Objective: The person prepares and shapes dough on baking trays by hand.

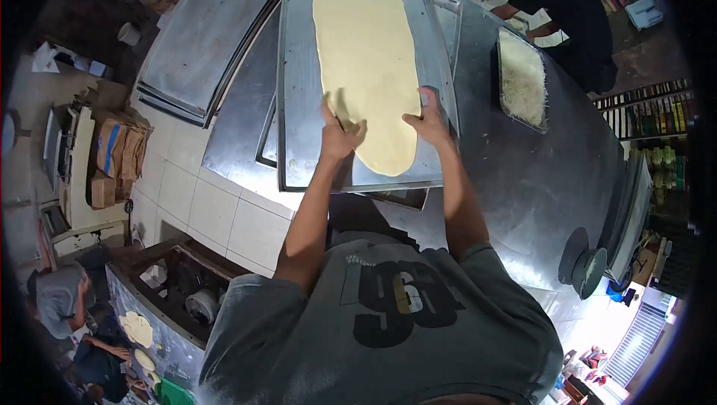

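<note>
A long, flat sheet of pale dough (367,46) with a rounded near end lies lengthwise on a metal tray (297,69) with raised rims. At the dough's left edge is my left hand (340,134), its thumb over the sheet and its forefinger stretched along the side. My right hand (432,122) is at the right edge, with the thumb pointing inward onto the dough and the forefinger extended forward. Thumb and forefinger are spread on both hands; the other fingers are partly hidden.
The tray rests over other metal trays on a dark metal table (515,181). A tray of white, shredded-looking food (523,80) stands to the right. More sheet trays (224,24) are stacked at left. A person in black (567,9) works at the far right; others are at lower left.
</note>
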The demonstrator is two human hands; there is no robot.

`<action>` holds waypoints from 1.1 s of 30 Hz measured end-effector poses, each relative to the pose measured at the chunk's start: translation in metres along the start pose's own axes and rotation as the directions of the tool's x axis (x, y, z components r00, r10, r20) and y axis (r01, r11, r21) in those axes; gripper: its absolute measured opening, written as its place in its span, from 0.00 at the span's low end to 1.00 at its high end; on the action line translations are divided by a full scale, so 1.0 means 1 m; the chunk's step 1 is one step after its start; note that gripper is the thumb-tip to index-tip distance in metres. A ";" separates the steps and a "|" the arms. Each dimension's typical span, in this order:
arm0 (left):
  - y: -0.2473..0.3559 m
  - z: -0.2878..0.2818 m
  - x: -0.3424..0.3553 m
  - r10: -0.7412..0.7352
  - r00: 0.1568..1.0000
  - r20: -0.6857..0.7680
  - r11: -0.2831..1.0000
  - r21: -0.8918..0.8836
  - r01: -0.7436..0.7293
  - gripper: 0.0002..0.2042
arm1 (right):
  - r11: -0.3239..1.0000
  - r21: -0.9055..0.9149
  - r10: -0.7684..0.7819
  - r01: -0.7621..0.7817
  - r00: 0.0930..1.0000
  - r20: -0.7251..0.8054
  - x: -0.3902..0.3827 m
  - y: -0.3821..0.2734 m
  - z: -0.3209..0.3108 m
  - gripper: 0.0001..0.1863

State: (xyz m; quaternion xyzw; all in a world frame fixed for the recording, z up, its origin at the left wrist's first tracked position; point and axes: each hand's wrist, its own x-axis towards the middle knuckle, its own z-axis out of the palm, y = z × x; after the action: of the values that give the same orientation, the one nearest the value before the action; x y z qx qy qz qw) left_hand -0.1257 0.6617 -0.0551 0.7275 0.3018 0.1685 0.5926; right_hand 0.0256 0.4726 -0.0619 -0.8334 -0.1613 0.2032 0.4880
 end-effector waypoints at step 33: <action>0.010 -0.055 -0.059 -0.039 0.991 0.128 0.943 -0.324 0.079 0.19 | 0.887 0.448 -0.001 -0.111 0.970 0.242 -0.094 -0.023 -0.031 0.22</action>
State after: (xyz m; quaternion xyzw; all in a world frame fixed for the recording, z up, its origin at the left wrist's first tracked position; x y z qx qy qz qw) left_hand -0.2013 0.6646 -0.0253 0.6182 0.2550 0.1547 0.7273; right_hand -0.0416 0.4165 -0.0110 -0.6690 -0.1419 0.3467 0.6420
